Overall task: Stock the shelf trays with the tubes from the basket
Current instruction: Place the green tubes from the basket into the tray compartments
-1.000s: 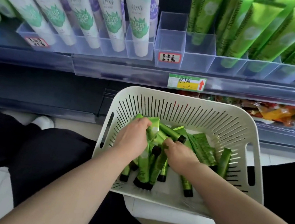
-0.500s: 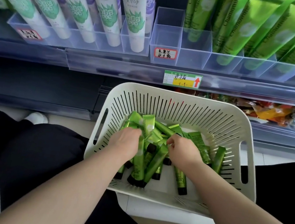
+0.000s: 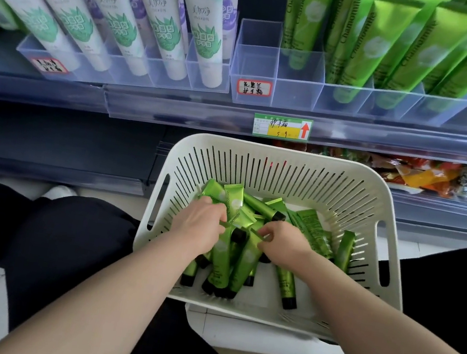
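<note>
Standing upright in clear plastic shelf trays (image 3: 301, 80), tall green cartons (image 3: 369, 42) and white tubes (image 3: 164, 29) are seen above a price tag (image 3: 282, 127). Below, a white slotted basket (image 3: 282, 172) is filled with small glossy green tubes (image 3: 222, 255), black-capped. The left hand (image 3: 198, 222) and right hand (image 3: 283, 242) are both curled closed around tubes within the pile.

- Single head-worn view, wide-angle — looks forward and steeply down from above the person's lap.
- Near field: both forearms and the basket (image 3: 286, 167), close beneath the lens.
- Upper frame: shelf trays (image 3: 255, 60), facing the camera — straight lines bow toward the edges.
</note>
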The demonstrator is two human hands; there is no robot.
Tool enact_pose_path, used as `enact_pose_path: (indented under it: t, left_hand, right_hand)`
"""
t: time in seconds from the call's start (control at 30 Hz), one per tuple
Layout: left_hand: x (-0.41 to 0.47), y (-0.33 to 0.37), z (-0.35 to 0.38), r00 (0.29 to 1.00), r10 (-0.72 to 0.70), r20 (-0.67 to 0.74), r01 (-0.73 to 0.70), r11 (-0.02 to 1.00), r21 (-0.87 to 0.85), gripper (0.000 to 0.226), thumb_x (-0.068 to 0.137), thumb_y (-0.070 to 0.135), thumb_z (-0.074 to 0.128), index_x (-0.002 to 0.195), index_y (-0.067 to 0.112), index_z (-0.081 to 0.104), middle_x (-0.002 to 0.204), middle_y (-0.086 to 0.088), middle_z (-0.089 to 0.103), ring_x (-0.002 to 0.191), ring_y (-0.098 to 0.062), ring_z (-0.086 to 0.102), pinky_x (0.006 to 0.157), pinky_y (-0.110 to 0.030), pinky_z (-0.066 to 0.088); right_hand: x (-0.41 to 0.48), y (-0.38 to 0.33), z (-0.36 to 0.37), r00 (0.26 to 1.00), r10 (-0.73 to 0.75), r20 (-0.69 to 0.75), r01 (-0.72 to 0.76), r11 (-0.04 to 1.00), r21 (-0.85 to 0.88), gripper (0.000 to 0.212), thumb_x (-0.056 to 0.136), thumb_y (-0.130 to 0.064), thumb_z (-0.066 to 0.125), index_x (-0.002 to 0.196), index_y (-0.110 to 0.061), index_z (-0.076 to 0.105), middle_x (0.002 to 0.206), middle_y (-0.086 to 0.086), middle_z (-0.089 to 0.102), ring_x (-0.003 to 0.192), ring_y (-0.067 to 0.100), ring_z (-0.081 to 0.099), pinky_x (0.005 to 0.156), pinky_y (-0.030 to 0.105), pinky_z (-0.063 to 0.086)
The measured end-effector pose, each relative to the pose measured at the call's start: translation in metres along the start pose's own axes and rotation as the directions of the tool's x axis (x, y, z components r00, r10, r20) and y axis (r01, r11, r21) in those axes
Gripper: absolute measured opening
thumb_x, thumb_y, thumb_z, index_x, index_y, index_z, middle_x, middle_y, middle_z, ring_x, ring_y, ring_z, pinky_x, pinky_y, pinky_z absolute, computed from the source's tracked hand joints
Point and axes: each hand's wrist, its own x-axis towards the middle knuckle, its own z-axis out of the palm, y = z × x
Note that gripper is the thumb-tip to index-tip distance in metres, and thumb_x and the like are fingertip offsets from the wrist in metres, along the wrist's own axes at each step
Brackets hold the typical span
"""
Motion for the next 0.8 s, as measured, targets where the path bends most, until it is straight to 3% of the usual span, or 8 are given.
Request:
enact_pose_path:
  t: [0.13, 0.2, 0.27, 0.4, 0.5, 0.6, 0.7, 0.8]
  left_hand:
    - [-0.011, 0.002, -0.008, 0.996, 0.089, 0.031, -0.088, 0.996, -0.025, 0.017, 0.092, 0.039, 0.06, 0.099, 0.023, 0.062, 0.106, 0.006, 0.052, 0.099, -0.012, 0.051, 0.087, -0.028, 0.045]
    - [-0.018, 0.008, -0.019, 0.986, 0.163, 0.021, -0.163, 0.986, -0.022, 0.015, 0.094, 0.038, 0.057, 0.096, 0.023, 0.06, 0.093, 0.008, 0.058, 0.085, -0.01, 0.057, 0.074, -0.021, 0.044]
    - [-0.024, 0.02, -0.037, 0.975, 0.215, -0.049, -0.214, 0.977, 0.018, 0.014, 0.097, 0.037, 0.053, 0.093, 0.023, 0.056, 0.08, 0.009, 0.058, 0.071, -0.008, 0.056, 0.058, -0.019, 0.036]
    - [-0.031, 0.048, -0.095, 0.923, 0.234, -0.306, -0.251, 0.968, -0.018, 0.014, 0.097, 0.036, 0.053, 0.088, 0.026, 0.049, 0.075, 0.01, 0.056, 0.073, -0.016, 0.054, 0.065, -0.03, 0.041]
    - [-0.032, 0.065, -0.143, 0.809, 0.273, -0.521, -0.346, 0.937, -0.046, 0.013, 0.095, 0.032, 0.056, 0.092, 0.02, 0.056, 0.079, 0.003, 0.065, 0.077, -0.024, 0.062, 0.07, -0.041, 0.05]
    - [-0.034, 0.085, -0.191, 0.634, 0.261, -0.728, -0.436, 0.898, -0.058, 0.01, 0.095, 0.026, 0.057, 0.093, 0.016, 0.059, 0.078, 0.001, 0.066, 0.075, -0.023, 0.064, 0.07, -0.043, 0.051]
    - [-0.03, 0.104, -0.233, 0.489, 0.219, -0.844, -0.442, 0.897, -0.024, 0.009, 0.094, 0.024, 0.055, 0.093, 0.015, 0.057, 0.078, -0.001, 0.065, 0.077, -0.025, 0.063, 0.07, -0.043, 0.049]
    - [-0.016, 0.121, -0.261, 0.446, 0.258, -0.857, -0.339, 0.935, 0.105, 0.009, 0.096, 0.023, 0.052, 0.094, 0.015, 0.055, 0.08, -0.001, 0.061, 0.077, -0.025, 0.054, 0.067, -0.04, 0.043]
  right_hand:
    - [-0.024, 0.0, -0.02, 0.983, -0.078, -0.167, 0.078, 0.997, -0.009, 0.031, 0.088, -0.018, 0.056, 0.115, -0.024, 0.068, 0.113, -0.004, 0.068, 0.105, 0.017, 0.062, 0.088, 0.03, 0.051]
    - [-0.035, -0.004, -0.038, 0.954, -0.145, -0.263, 0.138, 0.989, -0.044, 0.028, 0.088, -0.02, 0.057, 0.111, -0.026, 0.07, 0.109, -0.005, 0.07, 0.103, 0.017, 0.063, 0.088, 0.032, 0.052]
    - [-0.046, -0.011, -0.06, 0.911, -0.22, -0.347, 0.202, 0.975, -0.089, 0.025, 0.088, -0.023, 0.058, 0.108, -0.029, 0.071, 0.106, -0.005, 0.07, 0.099, 0.019, 0.064, 0.085, 0.034, 0.053]
    - [-0.069, -0.026, -0.108, 0.804, -0.334, -0.493, 0.282, 0.943, -0.178, 0.024, 0.091, -0.021, 0.056, 0.105, -0.034, 0.071, 0.103, -0.005, 0.062, 0.094, 0.018, 0.06, 0.072, 0.029, 0.047]
    - [-0.087, -0.035, -0.143, 0.707, -0.391, -0.589, 0.323, 0.92, -0.223, 0.024, 0.094, -0.02, 0.054, 0.105, -0.034, 0.071, 0.102, -0.006, 0.058, 0.101, 0.017, 0.055, 0.07, 0.028, 0.042]
    - [-0.101, -0.045, -0.172, 0.623, -0.443, -0.645, 0.366, 0.894, -0.261, 0.025, 0.095, -0.019, 0.051, 0.103, -0.033, 0.07, 0.097, -0.011, 0.056, 0.098, 0.016, 0.055, 0.067, 0.031, 0.044]
    - [-0.11, -0.052, -0.192, 0.551, -0.464, -0.694, 0.392, 0.877, -0.276, 0.024, 0.095, -0.018, 0.052, 0.102, -0.032, 0.07, 0.091, -0.014, 0.05, 0.092, 0.014, 0.054, 0.066, 0.032, 0.046]
    - [-0.114, -0.054, -0.205, 0.495, -0.461, -0.736, 0.405, 0.872, -0.274, 0.022, 0.094, -0.019, 0.054, 0.104, -0.031, 0.07, 0.09, -0.016, 0.048, 0.09, 0.013, 0.054, 0.068, 0.031, 0.046]
